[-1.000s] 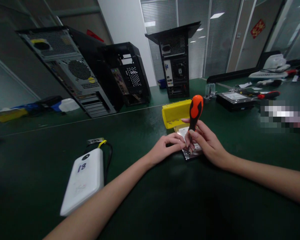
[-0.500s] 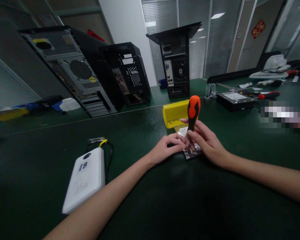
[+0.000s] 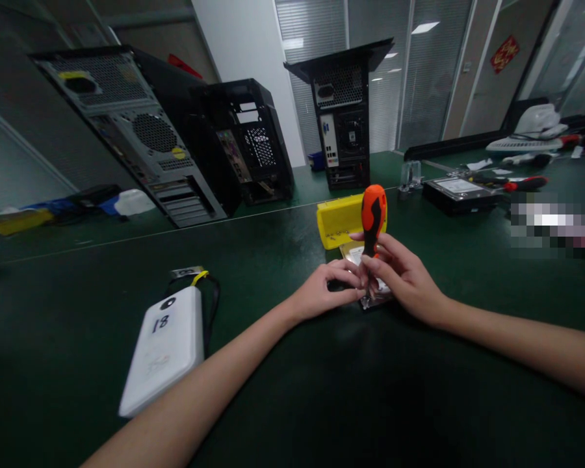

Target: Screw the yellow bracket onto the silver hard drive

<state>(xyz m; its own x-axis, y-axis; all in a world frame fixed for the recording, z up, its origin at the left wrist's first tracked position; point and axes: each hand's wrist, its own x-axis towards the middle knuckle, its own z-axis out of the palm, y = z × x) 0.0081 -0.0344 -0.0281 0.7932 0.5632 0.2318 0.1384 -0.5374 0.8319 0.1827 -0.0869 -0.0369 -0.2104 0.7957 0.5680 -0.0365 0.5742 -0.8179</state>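
Observation:
An orange and black screwdriver (image 3: 373,211) stands nearly upright, its tip down at the near corner of a hard drive (image 3: 376,300) lying on the table. Fingers of my right hand (image 3: 409,281) are closed around the lower handle and upper shaft. My left hand (image 3: 324,292) lies at the drive's left side, thumb and forefinger brought together beside the screwdriver tip. What those fingertips pinch, if anything, is too small to make out. Both hands cover much of the drive. Just behind it, a yellow box (image 3: 327,224) holds several small screws.
A white power bank (image 3: 163,351) marked 18 lies at left with a dark strap. Computer cases (image 3: 175,149) stand along the back, one with a tilted top panel (image 3: 341,62). Another hard drive (image 3: 461,195), a clear plastic piece (image 3: 410,177) and red-handled pliers (image 3: 524,184) lie at right.
The screwdriver handle has shifted slightly left and stands a little straighter. My left thumb has moved slightly right, closer to the screwdriver tip. My right hand keeps its hold.

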